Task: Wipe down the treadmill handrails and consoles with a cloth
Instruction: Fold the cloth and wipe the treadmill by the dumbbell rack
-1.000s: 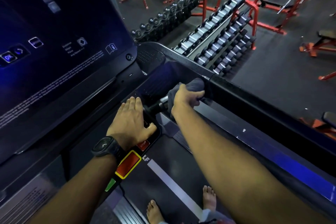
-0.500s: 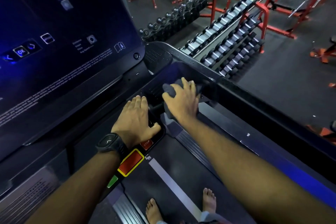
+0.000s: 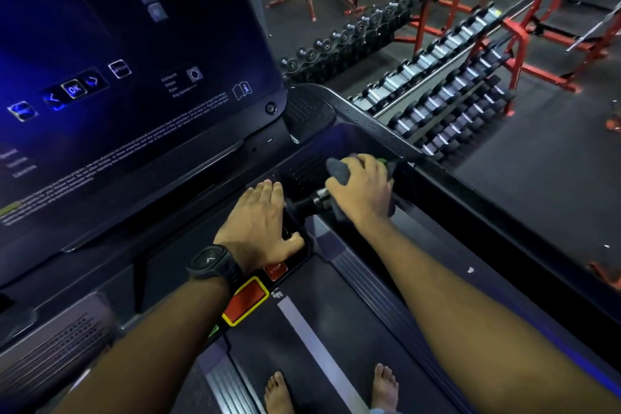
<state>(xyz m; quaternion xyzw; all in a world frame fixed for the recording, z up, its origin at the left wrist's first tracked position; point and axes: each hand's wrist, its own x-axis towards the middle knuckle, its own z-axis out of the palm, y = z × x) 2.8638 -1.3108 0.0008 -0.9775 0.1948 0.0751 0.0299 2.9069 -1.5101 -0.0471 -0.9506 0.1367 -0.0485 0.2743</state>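
Your right hand (image 3: 363,191) gripped the cloth (image 3: 337,173) round the handrail (image 3: 302,203), left hand (image 3: 258,225) flat and empty; the console (image 3: 134,44) likely awaited wiping.

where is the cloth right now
In the head view, right of centre, the grey cloth is bunched under the right hand on the short handlebar, just right of the flat left hand.

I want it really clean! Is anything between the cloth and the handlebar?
Nothing visible. The right hand wraps the grey cloth straight onto the handlebar; the left hand rests beside it on the console.
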